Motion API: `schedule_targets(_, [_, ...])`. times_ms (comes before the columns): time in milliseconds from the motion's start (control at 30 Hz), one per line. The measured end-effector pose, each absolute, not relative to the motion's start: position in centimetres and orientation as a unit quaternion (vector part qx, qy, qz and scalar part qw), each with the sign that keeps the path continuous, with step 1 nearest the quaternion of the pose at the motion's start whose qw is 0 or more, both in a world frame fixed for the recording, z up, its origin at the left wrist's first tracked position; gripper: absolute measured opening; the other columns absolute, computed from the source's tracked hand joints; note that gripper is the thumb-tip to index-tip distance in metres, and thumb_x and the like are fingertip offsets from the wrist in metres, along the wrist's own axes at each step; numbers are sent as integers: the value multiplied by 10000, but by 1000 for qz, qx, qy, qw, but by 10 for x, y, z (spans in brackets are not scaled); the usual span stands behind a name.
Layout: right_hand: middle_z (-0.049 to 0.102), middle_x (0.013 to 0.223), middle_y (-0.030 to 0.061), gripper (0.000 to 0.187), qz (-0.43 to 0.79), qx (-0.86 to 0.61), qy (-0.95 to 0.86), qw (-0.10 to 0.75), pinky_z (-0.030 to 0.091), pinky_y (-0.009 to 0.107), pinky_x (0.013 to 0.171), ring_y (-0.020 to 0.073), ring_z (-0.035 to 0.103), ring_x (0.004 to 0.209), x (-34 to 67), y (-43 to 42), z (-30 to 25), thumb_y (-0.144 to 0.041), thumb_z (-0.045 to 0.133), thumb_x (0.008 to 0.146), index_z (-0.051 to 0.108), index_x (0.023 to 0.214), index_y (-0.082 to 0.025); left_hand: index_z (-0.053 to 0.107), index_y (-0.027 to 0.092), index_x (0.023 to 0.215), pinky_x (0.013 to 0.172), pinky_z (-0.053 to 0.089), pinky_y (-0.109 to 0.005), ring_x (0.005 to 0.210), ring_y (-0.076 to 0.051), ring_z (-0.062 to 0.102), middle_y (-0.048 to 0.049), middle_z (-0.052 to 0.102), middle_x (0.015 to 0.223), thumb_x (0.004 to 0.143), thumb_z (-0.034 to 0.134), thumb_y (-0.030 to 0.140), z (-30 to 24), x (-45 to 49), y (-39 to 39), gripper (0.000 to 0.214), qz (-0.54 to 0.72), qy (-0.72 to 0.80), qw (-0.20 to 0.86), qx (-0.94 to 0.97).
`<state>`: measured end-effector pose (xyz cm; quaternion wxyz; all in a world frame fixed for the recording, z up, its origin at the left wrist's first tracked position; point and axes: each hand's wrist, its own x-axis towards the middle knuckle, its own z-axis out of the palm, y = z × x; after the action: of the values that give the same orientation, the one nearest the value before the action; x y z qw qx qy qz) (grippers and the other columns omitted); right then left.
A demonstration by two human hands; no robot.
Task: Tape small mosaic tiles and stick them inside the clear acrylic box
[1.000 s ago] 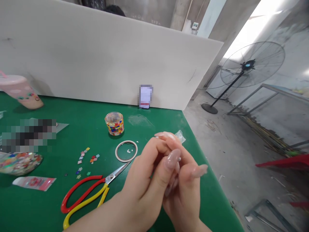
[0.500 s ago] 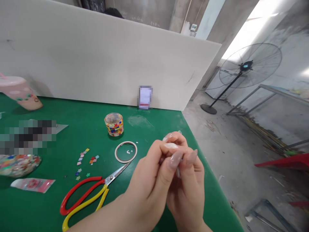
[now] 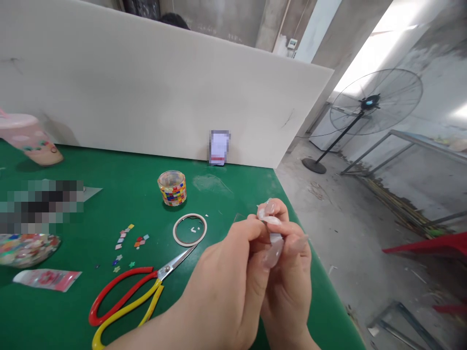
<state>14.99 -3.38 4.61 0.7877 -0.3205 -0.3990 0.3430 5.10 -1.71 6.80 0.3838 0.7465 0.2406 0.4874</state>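
Over the right part of the green table (image 3: pixel 73 301), my left hand (image 3: pixel 222 287) and my right hand (image 3: pixel 288 287) are pressed together, fingers pinched. Between the fingertips sits a small clear plastic bit (image 3: pixel 274 237); I cannot make out more of it. Red-and-yellow scissors (image 3: pixel 127 296) lie to the left of my left hand. A thin pale ring (image 3: pixel 189 229) lies flat beyond the scissors' tips. Behind it stands a small round cup (image 3: pixel 172 187) covered in coloured tiles.
Loose coloured tiles (image 3: pixel 129 238) lie left of the ring. A bag of coloured pieces (image 3: pixel 25 249) and a small pink packet (image 3: pixel 47 279) lie at the left edge, a pink cup (image 3: pixel 27 141) at the far left. A white board (image 3: pixel 146 87) walls the back. A floor fan (image 3: pixel 365 112) stands right.
My hands have shifted slightly, the fingertips working round the clear bit; the plastic scrap seen beyond my fingers a second ago is now hidden or in my pinch.
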Motion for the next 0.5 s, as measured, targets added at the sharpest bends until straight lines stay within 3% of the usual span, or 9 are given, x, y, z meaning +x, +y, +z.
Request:
schedule_targets(100, [518, 962, 21, 126, 345, -300, -419, 785, 417, 183, 380, 104, 545, 676, 151, -31, 48, -469, 709, 918, 814, 901, -401, 641, 269, 1071, 614, 527, -194, 707, -125, 727, 31, 763, 875, 1037, 527, 268, 73, 51, -20, 119, 482, 269, 431, 714])
schedule_targets(233, [487, 878, 11, 142, 328, -303, -439, 780, 477, 201, 444, 98, 514, 626, 152, -29, 50, -515, 698, 914, 812, 880, -437, 682, 284, 988, 560, 492, -149, 594, -82, 635, 54, 720, 812, 1005, 589, 304, 78, 51, -28, 97, 483, 291, 469, 679])
schedule_targets(367, [501, 870, 6, 95, 334, -293, -434, 783, 526, 226, 525, 112, 543, 674, 152, -30, 50, -496, 735, 886, 803, 869, -433, 680, 306, 1030, 592, 504, -155, 615, -87, 646, 54, 751, 859, 1046, 531, 385, 80, 52, -37, 169, 483, 337, 447, 673])
schedule_targets(500, [544, 876, 7, 124, 335, -312, -421, 783, 517, 242, 507, 119, 548, 664, 151, -32, 51, -519, 740, 879, 799, 832, -420, 671, 318, 1065, 576, 483, -188, 612, -104, 661, 54, 755, 832, 1064, 488, 339, 78, 52, -38, 184, 490, 334, 417, 689])
